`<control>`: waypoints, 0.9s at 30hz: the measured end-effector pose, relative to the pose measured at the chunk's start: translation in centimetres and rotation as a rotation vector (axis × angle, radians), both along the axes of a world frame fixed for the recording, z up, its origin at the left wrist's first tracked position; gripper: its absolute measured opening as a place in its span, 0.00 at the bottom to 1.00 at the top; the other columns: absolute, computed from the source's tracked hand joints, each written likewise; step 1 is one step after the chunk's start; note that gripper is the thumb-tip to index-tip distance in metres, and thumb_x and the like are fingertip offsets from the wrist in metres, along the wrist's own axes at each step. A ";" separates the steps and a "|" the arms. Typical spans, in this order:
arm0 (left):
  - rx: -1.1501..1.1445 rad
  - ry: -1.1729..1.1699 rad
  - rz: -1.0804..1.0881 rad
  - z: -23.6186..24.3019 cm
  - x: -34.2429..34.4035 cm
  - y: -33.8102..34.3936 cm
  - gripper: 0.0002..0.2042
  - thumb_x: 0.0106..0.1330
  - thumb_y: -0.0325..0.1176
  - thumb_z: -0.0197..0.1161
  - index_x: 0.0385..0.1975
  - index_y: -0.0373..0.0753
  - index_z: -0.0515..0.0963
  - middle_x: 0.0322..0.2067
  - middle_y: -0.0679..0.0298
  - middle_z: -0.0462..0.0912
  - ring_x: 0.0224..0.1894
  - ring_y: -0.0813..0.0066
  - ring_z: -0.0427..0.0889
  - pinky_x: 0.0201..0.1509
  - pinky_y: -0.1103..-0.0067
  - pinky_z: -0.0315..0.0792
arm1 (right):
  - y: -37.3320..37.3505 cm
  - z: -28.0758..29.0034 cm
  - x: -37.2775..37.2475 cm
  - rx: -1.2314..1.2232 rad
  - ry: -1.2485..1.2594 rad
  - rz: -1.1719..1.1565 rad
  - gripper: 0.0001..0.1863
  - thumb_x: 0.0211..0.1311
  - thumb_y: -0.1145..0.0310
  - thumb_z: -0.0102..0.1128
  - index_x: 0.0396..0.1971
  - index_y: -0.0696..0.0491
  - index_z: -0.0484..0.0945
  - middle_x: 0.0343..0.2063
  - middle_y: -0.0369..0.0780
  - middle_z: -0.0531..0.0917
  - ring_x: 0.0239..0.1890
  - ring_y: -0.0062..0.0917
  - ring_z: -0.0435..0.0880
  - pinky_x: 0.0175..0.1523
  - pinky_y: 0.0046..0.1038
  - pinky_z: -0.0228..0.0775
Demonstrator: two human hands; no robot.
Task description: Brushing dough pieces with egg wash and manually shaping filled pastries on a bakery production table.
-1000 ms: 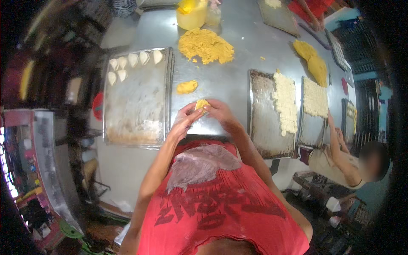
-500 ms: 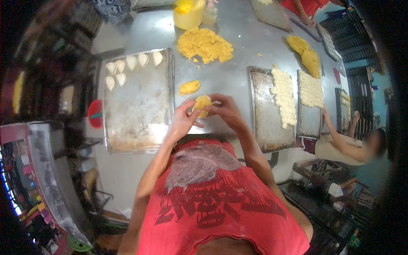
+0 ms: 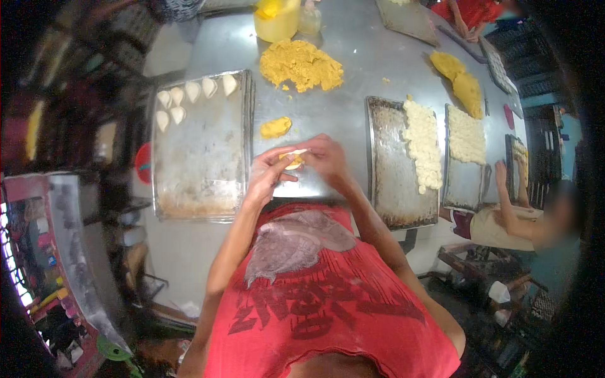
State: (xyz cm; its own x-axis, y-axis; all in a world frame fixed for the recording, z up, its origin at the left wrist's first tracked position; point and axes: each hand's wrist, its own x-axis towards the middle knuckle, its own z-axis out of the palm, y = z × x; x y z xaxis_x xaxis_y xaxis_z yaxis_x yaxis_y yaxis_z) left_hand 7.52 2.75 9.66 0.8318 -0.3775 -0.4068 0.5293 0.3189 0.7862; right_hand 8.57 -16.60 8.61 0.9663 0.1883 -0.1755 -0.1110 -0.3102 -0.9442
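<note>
Between my two hands, close to the table's near edge, is a small pale dough round [image 3: 293, 160] with yellow filling on it. My left hand [image 3: 270, 171] cups it from the left, thumb over the filling. From the other side the fingers of my right hand [image 3: 324, 157] press at its rim, slightly blurred. Just beyond my hands lies a small lump of yellow filling [image 3: 276, 128]. A large crumbly mound of the same filling [image 3: 301, 66] is spread farther back. To my left, a baking tray [image 3: 200, 157] carries several folded half-moon pastries [image 3: 193, 91] along its far end.
On the right, one tray [image 3: 387, 164] bears rows of pale dough pieces [image 3: 422, 148]; another dough-covered tray [image 3: 465, 142] stands beside it. A yellow bucket [image 3: 276, 24] is at the back. A co-worker [image 3: 542, 220] reaches in from the right; another person's hands [image 3: 465, 31] show far right.
The yellow filling stood up between my fingers before; now it lies flatter within the dough round, and my hands have closed in around it. The co-worker's arms at the right have shifted.
</note>
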 end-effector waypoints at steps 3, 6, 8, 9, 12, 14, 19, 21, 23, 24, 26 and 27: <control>0.112 -0.094 0.242 -1.1 -1.0 -2.4 0.20 0.70 0.23 0.57 0.62 0.33 0.72 0.49 0.55 0.82 0.46 0.74 0.83 0.39 0.78 0.85 | -0.1 0.1 0.1 0.241 -0.058 -0.008 0.14 0.61 0.73 0.65 0.45 0.61 0.82 0.37 0.39 0.79 0.41 0.27 0.83 0.44 0.26 0.77; 0.312 -0.244 0.051 -1.7 -3.0 -3.3 0.19 0.70 0.24 0.57 0.62 0.36 0.73 0.44 0.58 0.83 0.41 0.78 0.82 0.39 0.80 0.84 | -2.0 -0.8 0.5 0.049 0.090 0.011 0.16 0.60 0.75 0.64 0.48 0.61 0.81 0.42 0.40 0.78 0.46 0.28 0.82 0.49 0.28 0.77; 0.446 -0.219 0.009 0.0 -2.2 -3.3 0.20 0.70 0.25 0.58 0.62 0.38 0.74 0.38 0.62 0.82 0.37 0.81 0.80 0.39 0.83 0.80 | -3.3 0.0 0.6 0.313 -0.012 0.145 0.19 0.59 0.75 0.65 0.51 0.60 0.79 0.45 0.40 0.77 0.50 0.28 0.80 0.55 0.28 0.74; 0.545 -0.265 -0.048 -1.0 -1.7 -2.5 0.20 0.70 0.26 0.59 0.61 0.38 0.74 0.37 0.63 0.82 0.35 0.81 0.79 0.38 0.83 0.77 | -3.8 1.2 0.2 0.422 0.131 0.187 0.21 0.59 0.75 0.66 0.53 0.60 0.77 0.44 0.40 0.77 0.52 0.26 0.79 0.58 0.27 0.72; 0.652 -0.689 0.038 -2.3 -0.5 -3.7 0.15 0.68 0.29 0.64 0.54 0.36 0.79 0.36 0.66 0.79 0.32 0.82 0.77 0.35 0.83 0.70 | -4.3 0.6 -0.3 0.387 0.126 0.070 0.18 0.59 0.74 0.65 0.51 0.55 0.81 0.44 0.40 0.80 0.49 0.27 0.81 0.56 0.28 0.72; 0.698 -0.550 0.054 -4.2 0.0 -4.6 0.10 0.67 0.32 0.65 0.44 0.35 0.83 0.34 0.66 0.76 0.32 0.80 0.76 0.35 0.80 0.70 | -4.6 -0.1 0.1 0.073 0.040 0.065 0.16 0.60 0.73 0.64 0.49 0.54 0.82 0.43 0.41 0.80 0.46 0.29 0.81 0.54 0.30 0.72; 1.002 -0.922 -0.120 -12.6 -1.1 -6.0 0.10 0.64 0.24 0.60 0.44 0.38 0.82 0.37 0.58 0.77 0.38 0.63 0.83 0.39 0.68 0.77 | -3.6 -7.0 -2.9 -0.458 -0.202 -0.022 0.08 0.59 0.71 0.63 0.38 0.50 0.86 0.34 0.42 0.81 0.40 0.35 0.82 0.44 0.34 0.74; 0.880 -0.881 -0.022 -12.7 -1.2 -6.1 0.10 0.65 0.25 0.61 0.45 0.38 0.82 0.38 0.59 0.80 0.40 0.65 0.83 0.42 0.70 0.77 | -3.7 -9.9 -3.9 -0.269 -0.165 -0.218 0.09 0.58 0.71 0.63 0.38 0.49 0.86 0.35 0.42 0.82 0.39 0.37 0.82 0.45 0.33 0.75; 0.762 -0.818 0.070 -12.0 -1.7 -6.0 0.11 0.66 0.26 0.61 0.47 0.38 0.81 0.39 0.59 0.82 0.41 0.67 0.84 0.44 0.72 0.78 | -4.0 -12.3 -5.3 -0.077 -0.116 -0.405 0.09 0.57 0.71 0.63 0.38 0.49 0.86 0.36 0.42 0.84 0.38 0.39 0.83 0.46 0.33 0.75; 0.586 -0.538 -0.017 -11.0 -1.2 -6.1 0.11 0.65 0.27 0.63 0.47 0.36 0.81 0.39 0.60 0.84 0.41 0.70 0.84 0.45 0.75 0.78 | -4.6 -13.2 -5.5 0.010 0.012 -0.425 0.10 0.57 0.72 0.62 0.39 0.50 0.86 0.37 0.42 0.85 0.38 0.42 0.83 0.48 0.33 0.76; 0.410 -0.241 -0.091 -10.9 -1.1 -5.4 0.12 0.65 0.28 0.64 0.48 0.35 0.81 0.39 0.60 0.86 0.42 0.72 0.84 0.45 0.78 0.78 | -4.8 -12.4 -5.3 0.094 0.155 -0.430 0.11 0.56 0.72 0.62 0.40 0.51 0.85 0.38 0.43 0.86 0.37 0.45 0.83 0.50 0.33 0.76; 0.388 -0.324 -0.157 -11.8 -0.2 -5.1 0.13 0.65 0.28 0.65 0.48 0.34 0.81 0.38 0.60 0.86 0.41 0.74 0.84 0.44 0.79 0.78 | -4.4 -9.4 -3.2 -0.248 0.224 -0.143 0.13 0.60 0.73 0.60 0.45 0.52 0.84 0.41 0.44 0.86 0.41 0.41 0.84 0.51 0.32 0.75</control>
State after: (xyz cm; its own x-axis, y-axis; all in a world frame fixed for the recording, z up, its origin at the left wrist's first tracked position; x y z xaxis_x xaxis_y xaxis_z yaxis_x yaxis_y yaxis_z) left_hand 7.28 -2.30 -2.12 0.8837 -0.3802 -0.2730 0.2576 -0.0918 0.9619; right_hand 5.37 -21.01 -0.81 0.9122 -0.0206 -0.4093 -0.3654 -0.4930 -0.7896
